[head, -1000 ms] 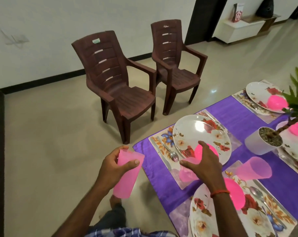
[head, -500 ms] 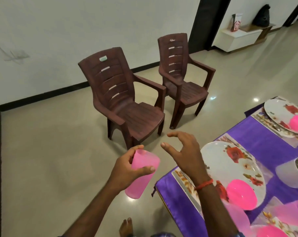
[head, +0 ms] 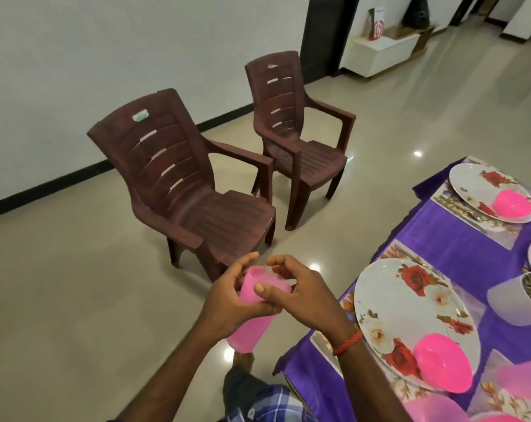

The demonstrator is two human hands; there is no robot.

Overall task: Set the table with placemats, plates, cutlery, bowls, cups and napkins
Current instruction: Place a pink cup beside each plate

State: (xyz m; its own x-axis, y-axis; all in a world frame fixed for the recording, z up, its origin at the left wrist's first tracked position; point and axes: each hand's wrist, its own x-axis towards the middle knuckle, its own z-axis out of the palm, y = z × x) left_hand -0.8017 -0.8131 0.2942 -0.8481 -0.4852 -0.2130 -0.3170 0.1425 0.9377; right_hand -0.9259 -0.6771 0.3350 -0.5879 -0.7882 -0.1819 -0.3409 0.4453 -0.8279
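Off the table's left edge, above the floor, my left hand (head: 227, 303) grips a tall pink cup (head: 248, 334) round its middle; it looks like nested cups. My right hand (head: 306, 296) holds the cup's top, thumb on its side and fingers curled over the rim. On the purple tablecloth (head: 459, 245) a floral plate (head: 407, 306) on a placemat (head: 399, 249) carries a pink bowl (head: 443, 362). A second floral plate (head: 477, 187) with a pink bowl (head: 512, 202) lies farther back. Another pink cup (head: 519, 382) lies at the lower right.
Two brown plastic armchairs, one near (head: 194, 190) and one far (head: 297, 129), stand on the tiled floor left of the table. A white plant pot (head: 513, 300) sits on the cloth at the right edge. A low white cabinet (head: 382, 50) stands far back.
My right hand left the plate and bowl on the table, swung left and took hold of the top of the pink cup that my left hand keeps holding. The view shifted left.
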